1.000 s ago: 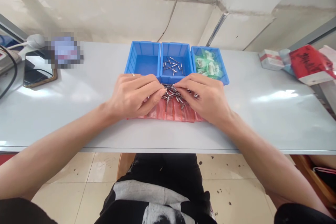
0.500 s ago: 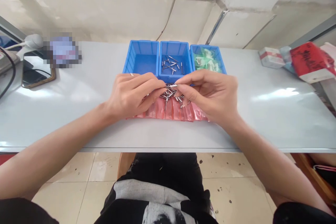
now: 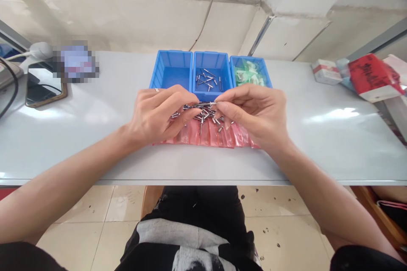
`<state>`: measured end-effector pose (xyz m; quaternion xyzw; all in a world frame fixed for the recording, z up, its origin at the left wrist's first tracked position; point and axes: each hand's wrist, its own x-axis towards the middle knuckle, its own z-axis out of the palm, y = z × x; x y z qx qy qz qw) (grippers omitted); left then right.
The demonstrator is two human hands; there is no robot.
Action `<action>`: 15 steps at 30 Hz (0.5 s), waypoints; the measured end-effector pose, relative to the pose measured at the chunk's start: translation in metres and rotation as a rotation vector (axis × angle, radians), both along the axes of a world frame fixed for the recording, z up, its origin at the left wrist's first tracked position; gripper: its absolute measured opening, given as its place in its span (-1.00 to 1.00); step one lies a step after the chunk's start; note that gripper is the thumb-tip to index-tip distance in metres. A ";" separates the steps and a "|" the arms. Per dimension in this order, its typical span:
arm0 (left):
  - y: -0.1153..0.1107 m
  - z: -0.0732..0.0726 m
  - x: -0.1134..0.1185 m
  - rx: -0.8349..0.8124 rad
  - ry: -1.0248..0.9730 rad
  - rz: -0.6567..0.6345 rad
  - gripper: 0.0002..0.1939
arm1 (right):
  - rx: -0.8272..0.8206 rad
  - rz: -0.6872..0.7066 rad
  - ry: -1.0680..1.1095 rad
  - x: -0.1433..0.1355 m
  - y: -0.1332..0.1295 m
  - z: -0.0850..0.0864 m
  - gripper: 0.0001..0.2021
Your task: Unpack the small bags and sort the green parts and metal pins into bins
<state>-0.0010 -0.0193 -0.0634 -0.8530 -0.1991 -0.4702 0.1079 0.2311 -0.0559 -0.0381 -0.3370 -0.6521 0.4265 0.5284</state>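
Observation:
My right hand (image 3: pixel 257 112) pinches the end of a blind rivet (image 3: pixel 206 104) between thumb and index finger. The rivet lies level, its other end pointing toward my left hand (image 3: pixel 162 114). That hand has its thumb and index finger apart, its index fingertip close by the rivet; whether they touch I cannot tell. Beneath both hands a pile of loose rivets (image 3: pixel 203 115) lies on pink plastic bags (image 3: pixel 203 133). Behind the pile, the middle blue bin (image 3: pixel 211 56) has several rivets scattered in it.
An empty-looking blue bin (image 3: pixel 174 55) stands left of the middle one. The right blue bin (image 3: pixel 267 72) holds green plastic packets (image 3: pixel 249 72). A phone (image 3: pixel 44 82) lies at the left; a small white box (image 3: pixel 327 72) and a red package (image 3: pixel 373 76) sit at the right.
My left thumb and index finger have parted from their pinch at the rivet, uncovering more of it. The right hand still grips the rivet in nearly the same place.

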 end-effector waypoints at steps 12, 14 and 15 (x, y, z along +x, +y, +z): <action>-0.004 0.003 -0.001 -0.073 -0.053 0.027 -0.85 | -0.033 -0.199 -0.050 0.009 0.017 -0.010 -0.91; -0.003 0.003 -0.001 -0.073 -0.045 0.029 -0.86 | -0.001 -0.225 -0.081 0.013 0.022 -0.009 -0.81; -0.003 0.002 -0.001 -0.070 -0.032 0.034 -0.87 | 0.031 -0.216 -0.120 0.015 0.024 -0.009 -0.73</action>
